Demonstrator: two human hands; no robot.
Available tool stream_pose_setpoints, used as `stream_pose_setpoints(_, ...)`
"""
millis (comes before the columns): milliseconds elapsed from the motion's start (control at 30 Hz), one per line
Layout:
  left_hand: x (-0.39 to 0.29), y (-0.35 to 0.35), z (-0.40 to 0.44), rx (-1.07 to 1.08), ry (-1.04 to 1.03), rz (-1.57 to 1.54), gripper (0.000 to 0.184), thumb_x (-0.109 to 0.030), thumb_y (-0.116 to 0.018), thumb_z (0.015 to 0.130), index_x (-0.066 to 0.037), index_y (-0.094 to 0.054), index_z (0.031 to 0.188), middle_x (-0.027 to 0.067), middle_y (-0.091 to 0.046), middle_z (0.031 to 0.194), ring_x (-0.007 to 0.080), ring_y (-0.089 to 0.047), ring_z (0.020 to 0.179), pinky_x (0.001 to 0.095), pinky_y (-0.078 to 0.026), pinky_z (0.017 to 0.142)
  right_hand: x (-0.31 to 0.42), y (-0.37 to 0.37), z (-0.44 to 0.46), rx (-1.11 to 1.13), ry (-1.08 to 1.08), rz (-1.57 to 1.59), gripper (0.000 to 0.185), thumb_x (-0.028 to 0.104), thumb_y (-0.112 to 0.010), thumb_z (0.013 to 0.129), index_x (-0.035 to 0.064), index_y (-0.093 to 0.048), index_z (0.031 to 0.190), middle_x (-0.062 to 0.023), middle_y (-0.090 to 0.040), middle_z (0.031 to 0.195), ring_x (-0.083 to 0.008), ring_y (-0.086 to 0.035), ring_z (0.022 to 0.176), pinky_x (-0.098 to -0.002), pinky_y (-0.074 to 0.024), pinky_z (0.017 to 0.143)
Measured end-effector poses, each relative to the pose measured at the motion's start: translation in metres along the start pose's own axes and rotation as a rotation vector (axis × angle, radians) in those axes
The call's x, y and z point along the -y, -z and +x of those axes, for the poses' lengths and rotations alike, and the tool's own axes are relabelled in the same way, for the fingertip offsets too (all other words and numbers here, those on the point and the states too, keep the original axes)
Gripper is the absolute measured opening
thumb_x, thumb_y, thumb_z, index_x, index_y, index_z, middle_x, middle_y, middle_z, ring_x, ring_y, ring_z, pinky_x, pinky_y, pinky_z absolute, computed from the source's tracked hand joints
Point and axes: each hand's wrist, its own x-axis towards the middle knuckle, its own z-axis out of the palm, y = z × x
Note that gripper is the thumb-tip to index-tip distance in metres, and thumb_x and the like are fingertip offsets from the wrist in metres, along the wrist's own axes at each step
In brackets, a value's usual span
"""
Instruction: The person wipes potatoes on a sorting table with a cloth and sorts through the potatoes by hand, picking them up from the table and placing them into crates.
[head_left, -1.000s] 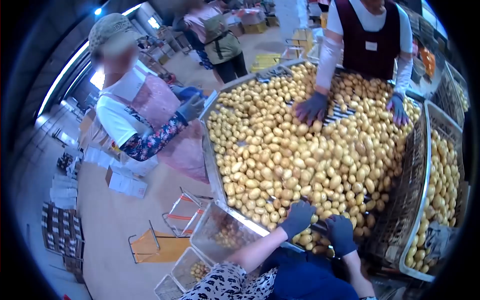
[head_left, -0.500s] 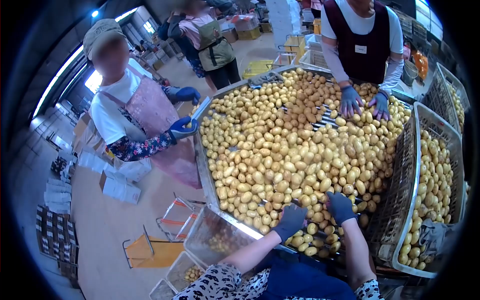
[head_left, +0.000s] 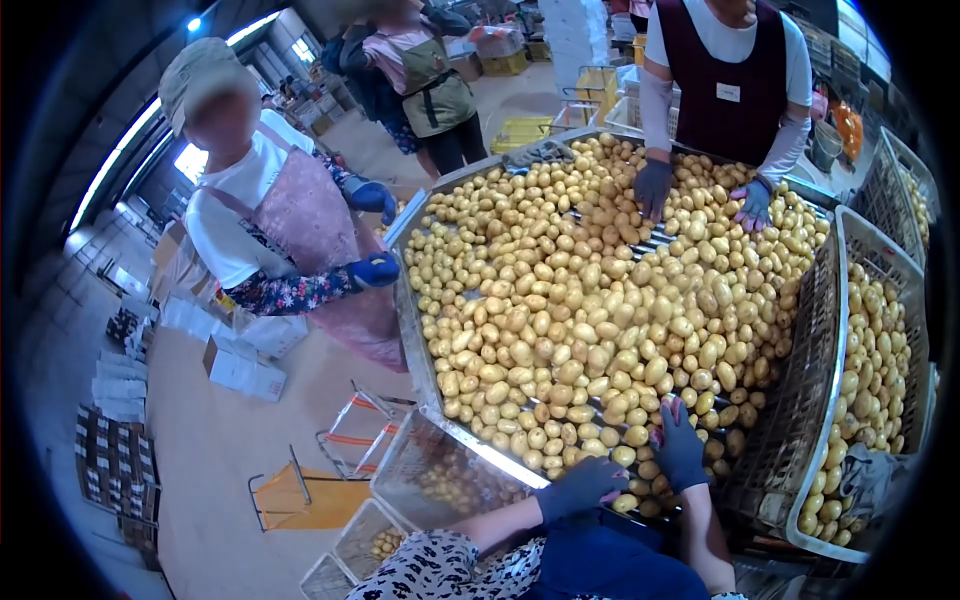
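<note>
Potatoes (head_left: 560, 320) cover a metal-edged sorting table (head_left: 418, 375), with dark slats showing between some of them. My left hand (head_left: 582, 490), in a dark glove, is at the near edge beside a few potatoes. Its fingers are curled, and what they hold, if anything, is hidden. Just to the right, my right hand (head_left: 679, 446), gloved too, is tilted among the potatoes with its fingers pointing up the table and partly bent. Whether a potato is in it cannot be made out.
Opposite, a co-worker's gloved hands (head_left: 654, 188) touch the potatoes. Another co-worker (head_left: 290, 220) stands at the left edge. A potato-filled crate (head_left: 838, 380) stands right. Plastic bins (head_left: 400, 470), a folding chair (head_left: 310, 497) and cartons (head_left: 243, 370) are at the lower left.
My left hand has drawn back toward the near edge. My right hand has turned, showing its pinkish fingers. The hands of the co-worker opposite have moved apart again after coming together.
</note>
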Motion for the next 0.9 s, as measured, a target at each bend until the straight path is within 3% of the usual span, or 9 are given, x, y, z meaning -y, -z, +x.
stream_pose_setpoints(33,0.001,-0.005,-0.002,-0.195,0.017,0.018,0.015,-0.022,-0.058,0.083,-0.011,-0.059,0.093,0.0087,-0.058,0.094,0.0273,-0.059,0.083,0.04,-0.046,0.074,-0.005,-0.002,-0.001,0.015,0.004,0.042,0.053,0.024,-0.058,0.086,0.0065,-0.044,0.135,-0.0232,-0.039,0.141,-0.0371,-0.049,0.12,-0.0412,-0.0466,0.094)
stream_pose_setpoints(100,0.003,0.019,0.012,0.017,0.257,0.118,0.01,-0.02,-0.059,0.077,-0.012,-0.063,0.081,0.0074,-0.061,0.076,0.0261,-0.061,0.077,0.0413,-0.048,0.069,-0.008,0.0,-0.005,0.046,-0.098,0.168,0.048,0.023,-0.063,0.085,0.0077,-0.052,0.129,-0.0201,-0.042,0.14,-0.0352,-0.046,0.125,-0.04,-0.0423,0.1)
stream_pose_setpoints(133,0.032,-0.007,0.006,-0.25,0.115,0.081,0.01,-0.021,-0.06,0.075,-0.013,-0.064,0.077,0.0073,-0.062,0.075,0.0253,-0.062,0.074,0.0418,-0.049,0.065,-0.017,-0.007,-0.008,0.015,-0.098,0.21,0.048,0.022,-0.063,0.085,0.0073,-0.052,0.129,-0.0208,-0.044,0.138,-0.0347,-0.047,0.125,-0.0397,-0.0416,0.101)
stream_pose_setpoints(267,0.089,-0.014,0.002,-0.491,0.169,0.1,0.012,-0.018,-0.056,0.08,-0.011,-0.064,0.074,0.007,-0.062,0.076,0.0258,-0.061,0.073,0.041,-0.047,0.065,-0.027,-0.007,-0.035,-0.183,-0.147,0.293,0.036,0.017,-0.061,0.087,0.0037,-0.057,0.12,-0.0193,-0.055,0.125,-0.0323,-0.052,0.119,-0.0382,-0.0401,0.102)
stream_pose_setpoints(300,0.081,0.017,-0.001,-0.312,0.385,0.068,0.011,-0.018,-0.057,0.082,-0.011,-0.065,0.079,0.009,-0.061,0.074,0.0278,-0.06,0.072,0.0422,-0.045,0.065,-0.017,0.007,-0.041,-0.158,-0.178,0.338,0.036,0.015,-0.061,0.087,0.0032,-0.057,0.12,-0.0195,-0.056,0.123,-0.0326,-0.052,0.118,-0.038,-0.0407,0.101)
stream_pose_setpoints(500,0.076,0.032,-0.024,-0.714,0.447,-0.062,0.016,-0.013,-0.057,0.084,-0.009,-0.064,0.099,0.0092,-0.061,0.096,0.0306,-0.056,0.094,0.0401,-0.045,0.082,-0.013,0.021,-0.077,-0.274,-0.159,0.32,0.037,0.007,-0.06,0.084,0.0018,-0.057,0.12,-0.018,-0.057,0.116,-0.0333,-0.058,0.105,-0.038,-0.0479,0.089)
stream_pose_setpoints(600,0.062,0.047,-0.029,-0.578,0.403,-0.075,0.026,-0.005,-0.054,0.081,-0.011,-0.063,0.104,0.0086,-0.061,0.102,0.0301,-0.054,0.1,0.0389,-0.042,0.09,-0.025,0.001,-0.086,-0.285,-0.144,0.337,0.035,0.003,-0.059,0.082,0.0033,-0.058,0.117,-0.0152,-0.058,0.114,-0.031,-0.06,0.1,-0.0372,-0.0493,0.085)
stream_pose_setpoints(733,0.027,0.036,-0.014,-0.499,0.267,-0.036,0.018,-0.009,-0.055,0.083,-0.012,-0.063,0.099,0.0088,-0.061,0.095,0.0287,-0.058,0.087,0.0398,-0.048,0.076,0.005,0.023,-0.072,-0.056,-0.031,0.156,0.031,0.008,-0.061,0.081,0.0057,-0.06,0.112,-0.0113,-0.058,0.118,-0.029,-0.059,0.101,-0.037,-0.0491,0.083)
stream_pose_setpoints(900,0.025,0.013,-0.022,-0.317,0.459,-0.014,0.023,-0.021,-0.058,0.088,-0.016,-0.065,0.109,0.0068,-0.061,0.095,0.0263,-0.061,0.084,0.0375,-0.05,0.074,0.018,0.01,-0.056,0.078,0.246,-0.108,0.034,0.018,-0.063,0.076,0.0116,-0.061,0.109,-0.0063,-0.057,0.119,-0.0244,-0.055,0.096,-0.0389,-0.0469,0.079)
